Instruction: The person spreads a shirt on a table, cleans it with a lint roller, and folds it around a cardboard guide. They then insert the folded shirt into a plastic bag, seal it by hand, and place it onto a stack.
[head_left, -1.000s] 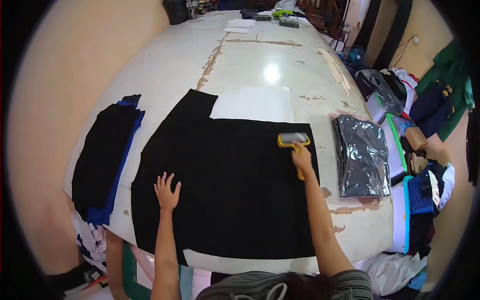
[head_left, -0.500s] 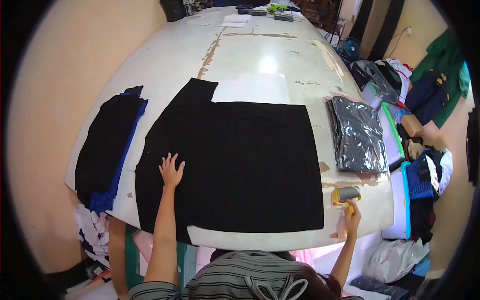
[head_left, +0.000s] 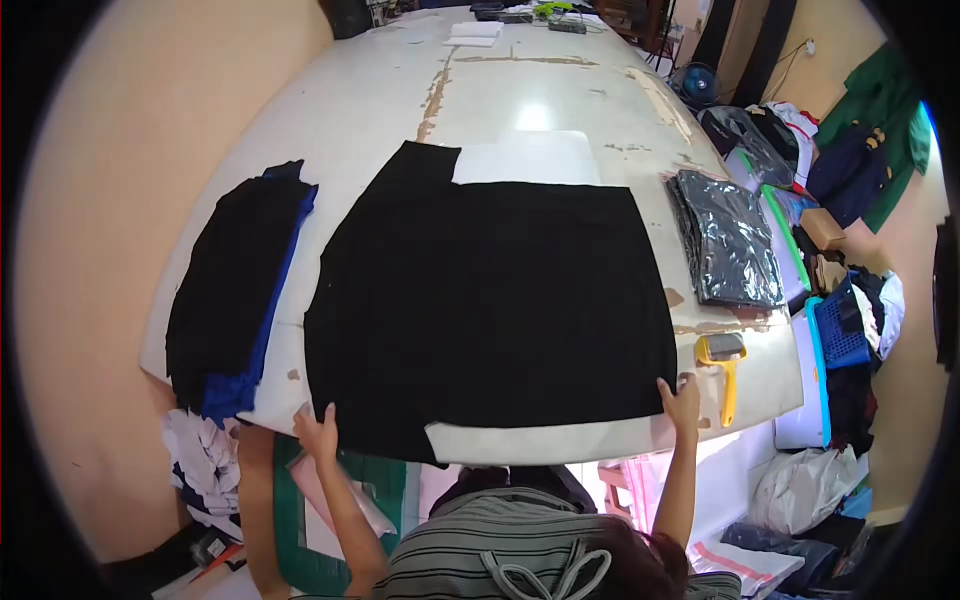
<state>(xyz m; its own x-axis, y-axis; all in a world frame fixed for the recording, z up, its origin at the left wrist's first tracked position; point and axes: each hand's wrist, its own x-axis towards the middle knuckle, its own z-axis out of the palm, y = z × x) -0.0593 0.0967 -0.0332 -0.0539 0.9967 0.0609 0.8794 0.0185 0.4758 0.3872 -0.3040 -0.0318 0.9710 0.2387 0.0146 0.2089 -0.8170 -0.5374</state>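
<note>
A large black garment (head_left: 490, 300) lies spread flat on the table in front of me. My left hand (head_left: 316, 432) pinches its lower left edge, thumb on top and fingers beneath. At the lower right corner, my right hand (head_left: 683, 403) holds the garment's edge in the same way. Just right of that hand lies a lint roller (head_left: 724, 375) with a yellow handle and grey roll, untouched. A white sheet (head_left: 525, 158) shows partly from under the garment's far edge.
On the left of the table (head_left: 560, 95) lies a stack of black and blue garments (head_left: 240, 285). Plastic-wrapped dark garments (head_left: 728, 240) are stacked on the right. Beyond that edge stand bins and a blue basket (head_left: 840, 325) with clothes. White papers (head_left: 474, 35) lie far off.
My right hand has let go of the lint roller and taken the garment's lower right corner. The left hand has slid from the garment's middle to its lower left edge. The view has shifted.
</note>
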